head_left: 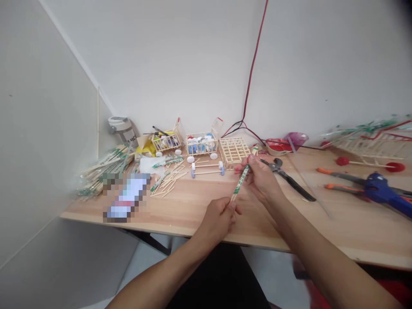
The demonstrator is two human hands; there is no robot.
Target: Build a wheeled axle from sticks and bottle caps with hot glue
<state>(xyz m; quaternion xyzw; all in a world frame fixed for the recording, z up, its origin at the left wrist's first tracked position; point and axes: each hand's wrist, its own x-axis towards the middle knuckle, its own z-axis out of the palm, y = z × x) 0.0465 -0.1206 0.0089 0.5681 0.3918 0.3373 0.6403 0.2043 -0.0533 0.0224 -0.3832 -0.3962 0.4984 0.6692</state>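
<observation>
My left fingers [231, 209] are closed tight on the near end of the stick [240, 182], and my right fingers [249, 163] pinch its far end. Both grips are narrow, with only fingertips on it. The stick, in a green-and-white wrapper, hangs slanted above the table [199, 214], with its low end near the front edge and its high end toward the wall.

I think the hold is the weak point. With only the ends pinched, a hard pull or bend could snap the thin wood. The wrapper could also slide and let the stick slip out. My left hand [219, 219] sits right over the table's edge, so a dropped stick could go to the floor. My right hand [262, 178] is close to the cage [234, 150] and the pliers [291, 178], so a jerk outward could knock either of them.

An axle [207, 169] with small wheels lies just left of the stick's far end. Two carts [201, 143] stand by the wall behind it. Loose sticks [170, 180] and a big pile [103, 169] crowd the left side. A blue glue gun [383, 191] lies well off to the right, and a red wire [251, 77] runs down the wall. The patch of table under my hands is bare.
</observation>
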